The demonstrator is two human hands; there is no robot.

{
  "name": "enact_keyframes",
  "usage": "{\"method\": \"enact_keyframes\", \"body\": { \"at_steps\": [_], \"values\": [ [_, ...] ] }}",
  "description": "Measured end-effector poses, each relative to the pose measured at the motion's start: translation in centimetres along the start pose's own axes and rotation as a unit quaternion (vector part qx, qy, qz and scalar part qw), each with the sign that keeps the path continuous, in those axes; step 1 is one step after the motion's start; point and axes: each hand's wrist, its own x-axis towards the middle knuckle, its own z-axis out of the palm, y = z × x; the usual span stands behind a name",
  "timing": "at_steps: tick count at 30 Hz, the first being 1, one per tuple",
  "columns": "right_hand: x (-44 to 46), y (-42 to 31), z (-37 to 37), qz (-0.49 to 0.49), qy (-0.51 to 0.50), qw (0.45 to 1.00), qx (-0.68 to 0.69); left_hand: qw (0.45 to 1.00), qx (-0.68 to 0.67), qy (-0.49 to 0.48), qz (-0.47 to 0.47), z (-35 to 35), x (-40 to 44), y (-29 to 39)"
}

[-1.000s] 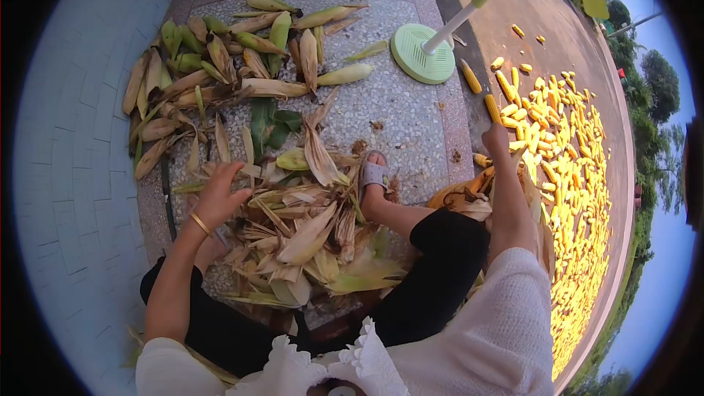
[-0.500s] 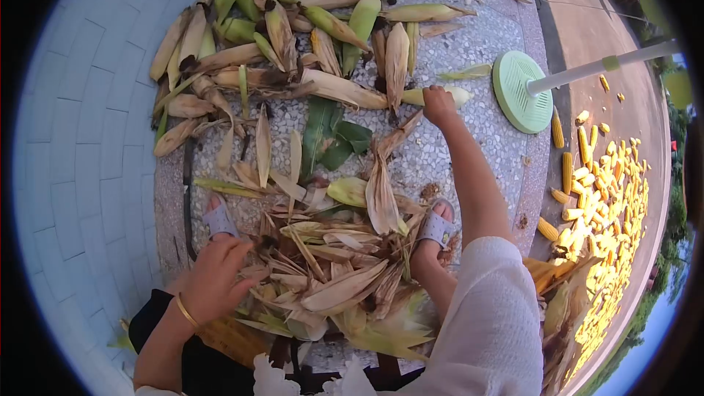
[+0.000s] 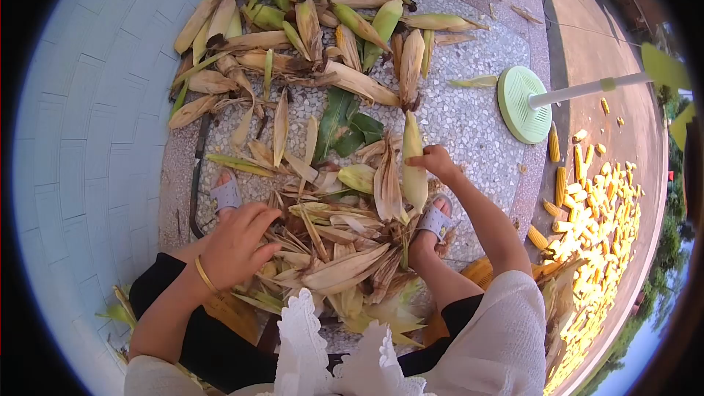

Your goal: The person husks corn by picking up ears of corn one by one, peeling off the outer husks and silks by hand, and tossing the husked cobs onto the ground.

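Hands (image 3: 238, 248) apart, corn ear (image 3: 414, 150) in the right (image 3: 440, 164).

Strong sunlight floods the right of the frame, bleaching many of the bare cobs (image 3: 598, 213) to near white. The speckled floor (image 3: 469, 128) at centre lies in soft, even shade, and the tiled wall (image 3: 84, 169) at left looks cool and bluish. The ear of corn (image 3: 414, 165) near centre is fairly clear; the fan blades (image 3: 666, 70) at right are soft. Fisheye distortion bows the wall's tile lines, and black fills the corners.
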Motion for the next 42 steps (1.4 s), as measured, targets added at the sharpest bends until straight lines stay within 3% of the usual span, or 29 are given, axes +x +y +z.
{"method": "enact_keyframes", "body": {
  "at_steps": [3, 7, 9, 11, 13, 15, 16, 18, 25, 27, 29, 31, 32, 34, 35, 37, 41, 42],
  "values": [
    [-10.8, -7.6, 1.6, -0.051, -0.094, 0.988, 0.108, 0.995, -0.085, 0.035, 0.027, 0.3, -0.1, 0.5],
    [-20.6, -14.5, 3.9, -0.127, -0.159, 0.968, 0.147, 0.967, -0.251, 0.038, 0.007, 0.2, 0.6, 2.5],
    [-23.9, -17.6, 4.8, -0.138, -0.188, 0.955, 0.182, 0.963, -0.256, 0.043, 0.069, 1.3, 0.6, 2.9],
    [-25.9, -19.6, 5.2, -0.164, -0.222, 0.941, 0.197, 0.922, -0.379, -0.021, 0.08, 1.6, 0.2, 4.0],
    [-27.9, -20.8, 5.8, -0.206, -0.198, 0.938, 0.197, 0.904, -0.421, -0.019, 0.065, 1.4, -0.5, 4.3],
    [-29.6, -21.8, 5.6, -0.245, -0.077, 0.926, 0.275, 0.889, -0.454, -0.009, 0.068, 0.9, -0.7, 4.3],
    [-29.7, -21.5, 5.5, -0.218, -0.029, 0.924, 0.312, 0.913, -0.405, 0.001, 0.053, 0.8, -0.9, 4.1],
    [-28.6, -21.3, 5.0, -0.237, -0.027, 0.93, 0.28, 0.952, -0.297, 0.034, 0.057, 2.0, -0.7, 3.1],
    [-27.4, -22.5, 4.5, -0.208, -0.024, 0.949, 0.235, 0.972, -0.233, 0.034, -0.013, 2.6, -0.5, 4.1],
    [-27.5, -22.5, 4.7, -0.242, 0.07, 0.95, 0.187, 0.976, -0.211, 0.043, -0.006, 2.4, -0.2, 4.4],
    [-27.5, -22.7, 4.7, -0.243, 0.099, 0.945, 0.194, 0.981, -0.186, 0.053, 0.005, 1.9, 0.1, 4.8],
    [-27.4, -23.0, 4.6, -0.247, 0.129, 0.939, 0.2, 0.953, -0.303, 0.012, -0.011, 1.3, 0.0, 5.4],
    [-27.2, -23.0, 4.6, -0.233, 0.112, 0.929, 0.264, 0.953, -0.301, 0.015, -0.008, 1.8, 0.3, 5.1],
    [-27.1, -23.4, 4.7, -0.223, 0.093, 0.915, 0.325, 0.887, -0.446, 0.079, 0.086, 2.5, 1.0, 4.8],
    [-27.2, -23.6, 5.1, -0.218, 0.082, 0.905, 0.357, 0.888, -0.444, 0.082, 0.087, 2.7, 1.3, 4.5],
    [-27.4, -24.1, 5.9, -0.216, 0.068, 0.894, 0.387, 0.867, -0.436, 0.221, 0.099, 1.5, 1.9, 5.2],
    [-27.4, -25.1, 7.1, -0.24, 0.05, 0.859, 0.45, 0.85, -0.466, 0.243, 0.04, 0.2, 1.8, 5.0],
    [-27.5, -25.2, 7.2, -0.255, 0.069, 0.852, 0.452, 0.807, -0.553, 0.206, 0.022, -0.1, 2.0, 5.0]
  ]
}}
